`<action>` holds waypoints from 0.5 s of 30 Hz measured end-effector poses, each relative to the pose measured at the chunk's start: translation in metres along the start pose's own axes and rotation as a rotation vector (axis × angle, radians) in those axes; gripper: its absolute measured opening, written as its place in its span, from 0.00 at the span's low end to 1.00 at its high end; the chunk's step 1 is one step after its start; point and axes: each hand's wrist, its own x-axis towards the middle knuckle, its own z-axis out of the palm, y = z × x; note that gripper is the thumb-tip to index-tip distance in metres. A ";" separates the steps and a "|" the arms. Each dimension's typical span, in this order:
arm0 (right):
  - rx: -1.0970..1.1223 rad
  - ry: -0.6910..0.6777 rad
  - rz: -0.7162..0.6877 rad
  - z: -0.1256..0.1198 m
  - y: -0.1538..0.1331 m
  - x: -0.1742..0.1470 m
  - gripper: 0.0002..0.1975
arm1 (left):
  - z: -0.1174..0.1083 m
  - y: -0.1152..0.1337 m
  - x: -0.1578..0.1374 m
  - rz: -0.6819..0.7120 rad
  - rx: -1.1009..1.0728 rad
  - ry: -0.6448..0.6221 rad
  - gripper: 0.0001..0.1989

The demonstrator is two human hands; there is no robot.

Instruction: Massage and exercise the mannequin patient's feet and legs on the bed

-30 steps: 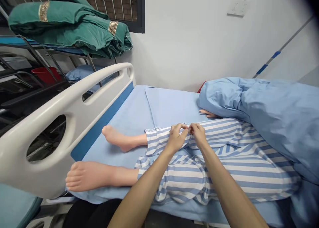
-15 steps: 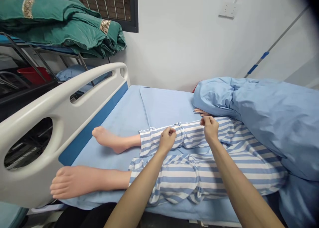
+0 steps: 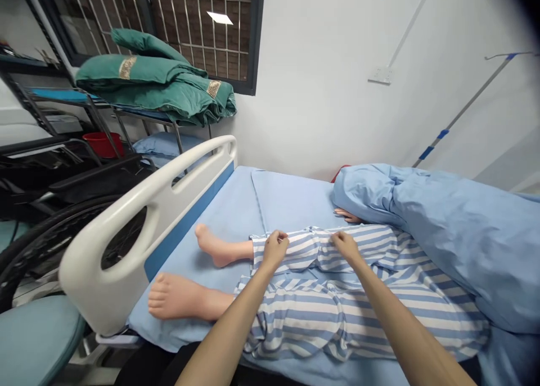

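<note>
A manikin in blue-and-white striped trousers (image 3: 295, 313) lies on the bed, its bare feet to the left. My left hand (image 3: 275, 250) is over the lower part of the far trouser leg, fingers curled in. Over the same leg, near the knee, my right hand (image 3: 346, 245) has thumb and fingers pressed together. Whether either hand pinches the cloth is hidden from this angle. The near foot (image 3: 175, 297) and the far foot (image 3: 215, 246) rest on the sheet. From under a blue quilt (image 3: 439, 228), the manikin's hand (image 3: 348, 215) sticks out.
A white footboard (image 3: 105, 262) closes the bed's left end. Behind it are a wheelchair (image 3: 84, 206), a red bucket (image 3: 103, 144) and folded green quilts (image 3: 169, 88) on a rack. A teal stool (image 3: 37, 341) stands at lower left. A drip pole (image 3: 464, 113) rises at right.
The view has shifted, so the room shows lower and farther right. My right hand has moved left along the far trouser leg, away from the manikin's hand. My left hand has moved slightly toward the trouser cuff.
</note>
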 end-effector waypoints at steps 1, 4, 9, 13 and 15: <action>0.027 -0.075 -0.032 0.015 -0.012 -0.008 0.09 | -0.013 0.003 0.001 -0.002 0.024 0.055 0.07; 0.108 -0.233 -0.140 0.078 -0.058 -0.036 0.09 | -0.052 0.000 -0.002 0.000 0.085 0.215 0.09; 0.250 -0.319 -0.271 0.174 -0.148 -0.066 0.16 | -0.090 -0.032 -0.016 0.097 0.398 0.260 0.06; 0.376 -0.195 -0.274 0.202 -0.179 -0.074 0.15 | -0.102 -0.041 -0.015 0.062 0.392 0.264 0.06; 0.458 -0.155 -0.220 0.207 -0.178 -0.074 0.14 | -0.105 -0.037 -0.011 0.036 0.361 0.321 0.07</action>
